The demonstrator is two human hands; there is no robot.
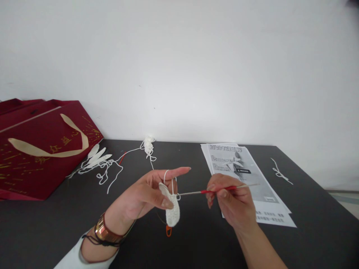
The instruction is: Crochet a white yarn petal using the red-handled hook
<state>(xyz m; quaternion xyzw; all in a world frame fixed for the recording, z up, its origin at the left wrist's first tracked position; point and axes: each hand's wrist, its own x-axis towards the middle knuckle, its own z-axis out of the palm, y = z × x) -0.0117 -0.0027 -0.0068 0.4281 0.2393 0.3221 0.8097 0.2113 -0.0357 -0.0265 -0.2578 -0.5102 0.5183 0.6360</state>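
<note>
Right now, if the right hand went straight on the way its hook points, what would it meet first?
The crochet piece pinched in the left hand: the hook in the right hand has its tip at the piece's upper edge. The left hand itself lies just beyond, though depth is unclear.

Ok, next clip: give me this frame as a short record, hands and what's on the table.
Left hand: pinches a white crochet piece, strand looped over the forefinger; orange marker hangs below.
Right hand: holds a red-handled hook, tip at the piece.
Table: dark; red bag and loose yarn at left, printed sheets at right.
</note>
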